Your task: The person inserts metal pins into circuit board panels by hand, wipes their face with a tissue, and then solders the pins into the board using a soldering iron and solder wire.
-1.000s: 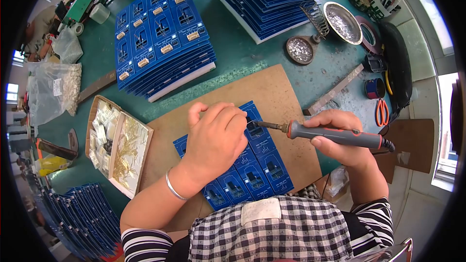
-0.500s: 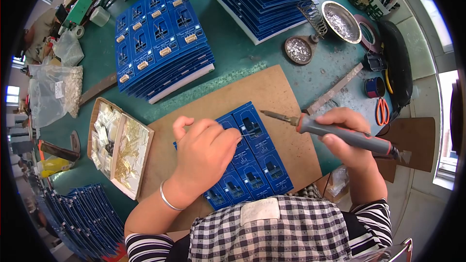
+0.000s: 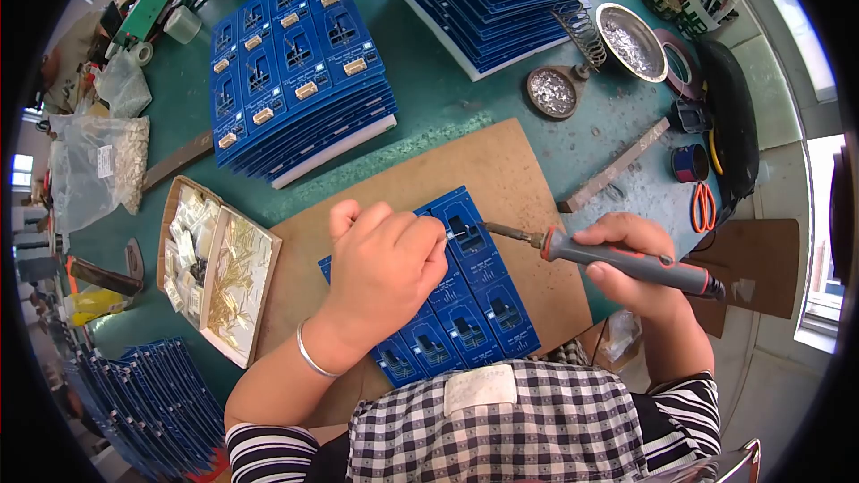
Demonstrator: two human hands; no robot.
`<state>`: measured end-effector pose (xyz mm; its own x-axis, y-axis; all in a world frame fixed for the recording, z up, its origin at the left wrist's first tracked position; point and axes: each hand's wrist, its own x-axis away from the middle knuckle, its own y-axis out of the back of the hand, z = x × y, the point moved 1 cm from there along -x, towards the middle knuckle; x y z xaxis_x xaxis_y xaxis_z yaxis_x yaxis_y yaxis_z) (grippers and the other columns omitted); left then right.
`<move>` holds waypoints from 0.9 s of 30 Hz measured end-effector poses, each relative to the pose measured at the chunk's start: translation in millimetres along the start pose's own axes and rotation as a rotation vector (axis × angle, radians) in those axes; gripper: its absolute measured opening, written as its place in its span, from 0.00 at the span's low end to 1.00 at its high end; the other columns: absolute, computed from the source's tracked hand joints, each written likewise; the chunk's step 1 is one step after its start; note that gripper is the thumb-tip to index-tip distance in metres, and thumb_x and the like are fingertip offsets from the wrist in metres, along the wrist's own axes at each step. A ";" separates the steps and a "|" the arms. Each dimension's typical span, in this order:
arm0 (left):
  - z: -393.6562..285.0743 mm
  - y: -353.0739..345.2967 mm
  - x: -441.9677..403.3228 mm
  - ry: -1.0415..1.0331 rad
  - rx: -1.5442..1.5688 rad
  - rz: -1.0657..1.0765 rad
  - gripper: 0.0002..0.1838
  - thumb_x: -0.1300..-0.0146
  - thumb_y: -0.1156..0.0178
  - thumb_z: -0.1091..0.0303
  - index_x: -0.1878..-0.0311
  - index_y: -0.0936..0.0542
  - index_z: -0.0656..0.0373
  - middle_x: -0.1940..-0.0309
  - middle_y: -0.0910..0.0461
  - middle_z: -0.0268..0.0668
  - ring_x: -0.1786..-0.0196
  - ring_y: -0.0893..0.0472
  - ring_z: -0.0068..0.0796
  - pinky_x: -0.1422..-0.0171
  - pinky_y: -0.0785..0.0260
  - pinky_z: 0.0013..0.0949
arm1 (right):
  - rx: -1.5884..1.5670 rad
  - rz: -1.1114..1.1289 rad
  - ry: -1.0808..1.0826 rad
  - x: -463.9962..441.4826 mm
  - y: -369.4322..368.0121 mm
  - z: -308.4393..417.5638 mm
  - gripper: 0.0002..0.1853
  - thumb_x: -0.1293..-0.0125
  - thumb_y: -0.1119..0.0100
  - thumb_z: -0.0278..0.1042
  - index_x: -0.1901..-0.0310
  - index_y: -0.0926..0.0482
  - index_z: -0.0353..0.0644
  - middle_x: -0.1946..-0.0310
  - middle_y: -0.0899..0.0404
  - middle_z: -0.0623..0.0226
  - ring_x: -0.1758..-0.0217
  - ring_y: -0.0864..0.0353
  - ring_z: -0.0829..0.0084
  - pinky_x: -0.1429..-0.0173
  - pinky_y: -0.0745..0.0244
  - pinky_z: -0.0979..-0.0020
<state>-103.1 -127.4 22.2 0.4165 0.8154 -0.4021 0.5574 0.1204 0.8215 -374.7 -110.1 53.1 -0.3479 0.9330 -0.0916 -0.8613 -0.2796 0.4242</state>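
A soldering iron [image 3: 573, 249] with a grey and red handle is gripped in my right hand [image 3: 637, 259]; its tip points left, at the right edge of the blue circuit board panel [image 3: 490, 279]. My left hand [image 3: 386, 259] is over the panel's upper left part, thumb and forefinger pinched together. A thin pale piece [image 3: 455, 234] sticks out from those fingertips towards a dark slot in the board; its kind is too small to make out. The panel lies on a brown board [image 3: 501, 156], partly covered by my left hand.
Stacked blue panels [image 3: 300, 54] stand at the back, with another stack [image 3: 501, 0] to their right. A divided box [image 3: 219, 273] of small parts and thin golden pieces sits left. Right are a metal bowl [image 3: 631, 40], a round dish [image 3: 552, 92], a bar [image 3: 617, 165] and scissors [image 3: 704, 207].
The soldering iron's tip has moved down and slightly right, from above the panel's corner to beside its right edge. My left hand has shifted slightly up and stays pinched.
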 end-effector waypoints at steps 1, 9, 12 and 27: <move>0.8 -1.7 0.5 -0.003 -0.004 0.001 0.07 0.55 0.35 0.74 0.74 0.24 0.52 0.81 0.26 0.29 0.74 0.30 0.30 0.58 0.47 0.37 | 0.008 0.009 -0.001 -2.2 -1.0 -0.1 0.15 0.48 0.33 0.32 0.59 0.18 0.38 0.68 0.17 0.60 0.68 0.18 0.67 0.63 0.25 0.70; 2.3 -7.2 0.9 -0.002 0.002 -0.003 0.08 0.56 0.35 0.74 0.75 0.25 0.52 0.81 0.27 0.29 0.75 0.31 0.30 0.59 0.47 0.37 | -0.012 0.049 -0.009 -8.3 -3.2 -1.9 0.14 0.48 0.33 0.34 0.59 0.18 0.37 0.69 0.17 0.61 0.68 0.18 0.67 0.63 0.25 0.71; 2.9 -10.5 0.0 -0.010 -0.001 -0.004 0.08 0.55 0.35 0.74 0.75 0.25 0.52 0.82 0.27 0.29 0.75 0.31 0.30 0.59 0.47 0.37 | -0.013 0.047 -0.001 -8.8 -4.5 -1.8 0.14 0.47 0.33 0.34 0.59 0.18 0.37 0.69 0.17 0.61 0.68 0.18 0.67 0.63 0.26 0.70; -25.6 35.0 21.9 0.336 0.811 0.223 0.03 0.43 0.36 0.74 0.65 0.20 0.59 0.74 0.24 0.35 0.73 0.24 0.28 0.69 0.33 0.29 | -0.410 -0.105 0.196 22.0 -26.6 -6.1 0.27 0.40 0.33 0.42 0.43 0.27 0.37 0.69 0.17 0.56 0.72 0.18 0.72 0.65 0.22 0.69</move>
<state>-92.9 -90.8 52.5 0.4148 0.9096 -0.0240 0.8768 -0.3925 0.2778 -361.6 -83.5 34.3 -0.2808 0.9118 -0.2997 -0.9571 -0.2894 0.0164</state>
